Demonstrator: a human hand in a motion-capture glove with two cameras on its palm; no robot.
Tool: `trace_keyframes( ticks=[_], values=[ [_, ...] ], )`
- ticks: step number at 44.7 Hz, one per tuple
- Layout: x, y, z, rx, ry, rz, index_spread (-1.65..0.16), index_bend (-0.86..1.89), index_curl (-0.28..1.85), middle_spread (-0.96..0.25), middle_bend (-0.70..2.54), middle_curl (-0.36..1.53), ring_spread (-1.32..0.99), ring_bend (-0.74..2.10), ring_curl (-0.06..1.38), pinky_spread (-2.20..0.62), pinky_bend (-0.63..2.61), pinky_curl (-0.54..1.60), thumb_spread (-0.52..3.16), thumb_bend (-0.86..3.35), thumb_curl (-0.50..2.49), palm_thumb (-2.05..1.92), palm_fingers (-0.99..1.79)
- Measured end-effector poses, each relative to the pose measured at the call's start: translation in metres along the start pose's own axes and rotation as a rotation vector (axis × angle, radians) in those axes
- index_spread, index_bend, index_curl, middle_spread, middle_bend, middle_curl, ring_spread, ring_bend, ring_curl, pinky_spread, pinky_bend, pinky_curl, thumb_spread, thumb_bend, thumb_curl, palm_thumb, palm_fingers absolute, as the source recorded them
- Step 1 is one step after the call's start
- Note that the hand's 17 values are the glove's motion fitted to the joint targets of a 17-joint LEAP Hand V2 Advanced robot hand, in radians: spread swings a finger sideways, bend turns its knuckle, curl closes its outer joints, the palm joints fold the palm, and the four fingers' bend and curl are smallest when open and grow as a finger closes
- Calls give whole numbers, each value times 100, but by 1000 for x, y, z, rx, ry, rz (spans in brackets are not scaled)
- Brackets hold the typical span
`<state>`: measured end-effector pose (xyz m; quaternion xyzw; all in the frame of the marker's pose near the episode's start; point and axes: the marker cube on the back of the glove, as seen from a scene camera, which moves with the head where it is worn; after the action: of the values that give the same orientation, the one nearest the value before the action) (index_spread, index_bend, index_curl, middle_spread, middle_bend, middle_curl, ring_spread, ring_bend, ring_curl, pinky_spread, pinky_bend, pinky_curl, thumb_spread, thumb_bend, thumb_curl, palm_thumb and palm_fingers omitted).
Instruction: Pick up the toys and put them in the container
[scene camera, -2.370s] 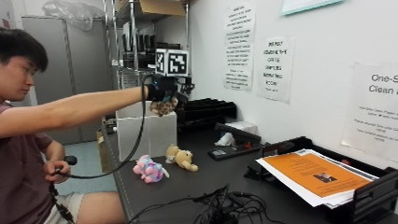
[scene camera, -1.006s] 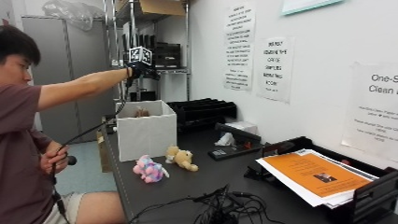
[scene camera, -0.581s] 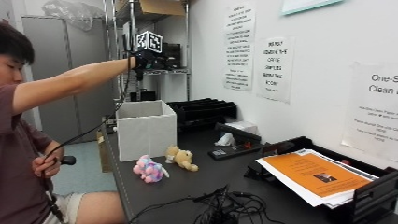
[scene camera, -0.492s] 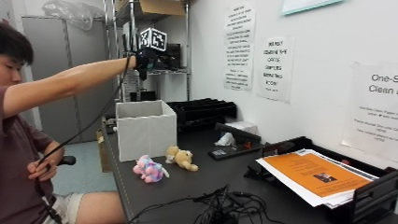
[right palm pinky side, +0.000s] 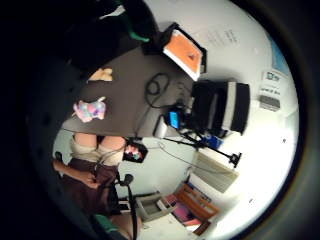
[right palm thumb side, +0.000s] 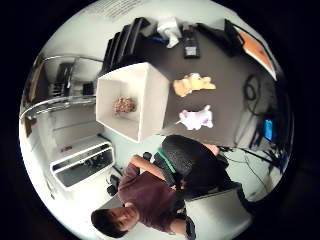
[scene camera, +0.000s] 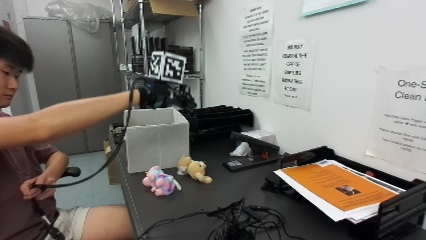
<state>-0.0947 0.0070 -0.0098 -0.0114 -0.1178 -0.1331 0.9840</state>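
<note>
While the gloved right hand (scene camera: 158, 95) is hanging above the white container (scene camera: 154, 138), it is sitting lower than half a second ago, back down near the box's top edge after rising toward the shelving. Fingers are not readable in any view, so cannot tell whether they are spread or curled; nothing is visibly in the hand. The brown toy (right palm thumb side: 124, 105) dropped earlier is lying on the container floor. The toys on the table are not moving: the tan teddy (scene camera: 194, 169) at about 4 o'clock from the container's base, the pink-and-purple plush (scene camera: 160, 181) at about 6 o'clock, the two lying near each other but apart. The bare left hand (scene camera: 44, 185) is gripping a black handle down at the person's lap. At 3 o'clock, further along the dark table (scene camera: 219, 195), a black tray holding orange-covered papers (scene camera: 327, 185) is sitting, with a tangle of black cables (scene camera: 236, 222) at the front edge. Nothing is blocking the toys.
</note>
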Motion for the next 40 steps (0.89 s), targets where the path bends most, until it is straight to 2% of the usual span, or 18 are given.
trace_keyframes(
  ticks=[4,12,16,18,21,22,24,26,30,32,35,36,38,40],
  values=[
    [-7,-8,78,-54,-9,-57,-20,7,12,-3,14,26,3,45,33,5,95,37,117,-2,38,-1,-19],
    [-31,-22,249,-269,-10,-133,-20,9,13,-4,15,27,4,43,33,5,93,36,117,-2,37,-1,-20],
    [-42,-28,292,-220,19,-135,-20,9,14,-2,15,27,4,40,32,5,93,36,116,-3,36,-2,-22],
    [-43,-32,304,-131,45,-125,-19,10,14,-2,16,27,4,38,31,6,94,36,115,-3,35,-2,-20],
    [-43,-37,307,-49,34,-117,-20,23,18,-8,21,28,-2,50,34,4,91,34,114,-3,35,-1,19],
    [-43,-38,307,-34,23,-120,-20,28,19,-6,4,24,-4,55,34,3,93,34,114,-2,35,0,15],
    [-42,-41,306,-3,1,-133,-21,35,23,-7,3,22,-7,63,37,3,92,34,115,-1,36,2,18],
    [-42,-43,307,37,-25,-140,-21,36,23,-14,34,30,-12,63,36,0,81,30,118,1,36,7,42],
    [-45,-49,308,145,-81,-125,-24,44,26,-20,59,38,-22,76,40,-7,68,27,121,10,42,24,73],
    [-46,-52,307,174,-83,-113,-24,45,27,-22,65,42,-26,82,42,-11,68,28,120,14,45,33,77],
    [-48,-55,303,167,-75,-107,-26,52,31,-25,75,47,-31,92,47,-16,70,29,111,18,51,45,92],
    [-48,-57,301,146,-75,-107,-26,51,31,-26,76,48,-33,93,48,-17,68,29,111,17,50,44,83],
    [-50,-60,294,88,-77,-107,-27,65,36,-27,89,53,-35,98,50,-21,76,31,102,17,54,48,117],
    [-52,-63,282,50,-75,-108,-28,74,40,-27,97,57,-37,101,53,-24,81,34,96,15,57,47,125]
  ],
)
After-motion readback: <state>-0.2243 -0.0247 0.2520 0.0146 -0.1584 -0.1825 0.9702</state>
